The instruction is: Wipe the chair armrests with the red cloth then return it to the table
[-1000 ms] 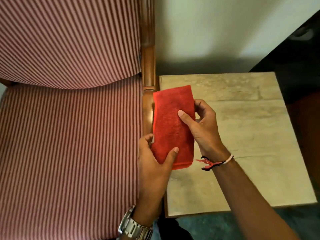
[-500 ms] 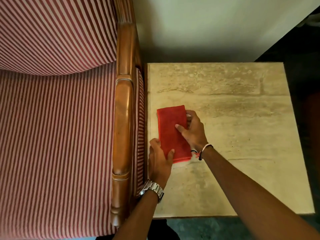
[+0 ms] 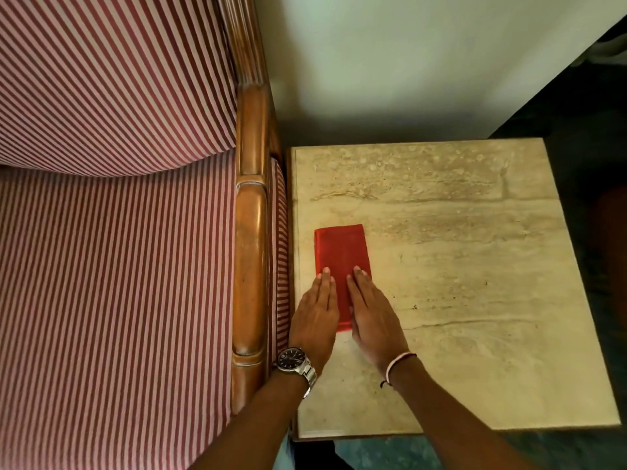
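The red cloth [image 3: 341, 252], folded into a narrow rectangle, lies flat on the stone-topped side table [image 3: 475, 283] near its left edge. My left hand [image 3: 315, 317] rests flat on the cloth's near left part, fingers straight and together. My right hand [image 3: 373, 313] lies flat on its near right part in the same way. Neither hand grips the cloth. The chair's wooden armrest [image 3: 249, 266] runs along the table's left side, a hand's width from the cloth.
The chair's red-and-white striped seat [image 3: 118, 300] and backrest [image 3: 118, 79] fill the left half. A pale wall [image 3: 407, 62] stands behind the table. Dark floor [image 3: 593, 130] lies to the right and below the table's front edge.
The cloth went from held above the armrest down onto the table. Both hands let go of its edges and now lie flat on top of it.
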